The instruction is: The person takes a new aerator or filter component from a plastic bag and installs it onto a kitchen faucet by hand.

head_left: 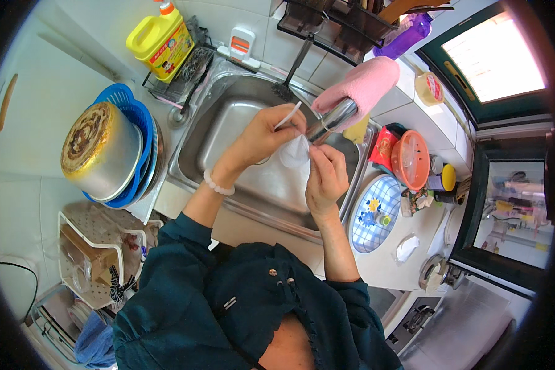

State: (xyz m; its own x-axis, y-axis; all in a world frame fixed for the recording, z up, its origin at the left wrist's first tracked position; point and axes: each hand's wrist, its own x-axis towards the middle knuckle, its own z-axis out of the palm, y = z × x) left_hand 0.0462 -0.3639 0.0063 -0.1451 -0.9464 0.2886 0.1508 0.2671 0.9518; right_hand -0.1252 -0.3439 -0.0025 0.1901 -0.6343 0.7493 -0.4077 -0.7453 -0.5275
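Observation:
Over the steel sink, a small, whitish, see-through piece that looks like fine mesh hangs between my two hands. My left hand, with a beaded bracelet at its wrist, pinches the upper left of it. A thin white strip sticks up from the left fingers; whether it belongs to the mesh I cannot tell. My right hand pinches the right edge of the mesh between thumb and fingers. Just beyond the hands is the metal faucet, with a pink cloth draped over it.
Left of the sink, an upturned pot rests on a blue basket. A yellow jug and a black-handled brush are at the back. On the right are a blue-checked oval tray, an orange basket and a crumpled tissue.

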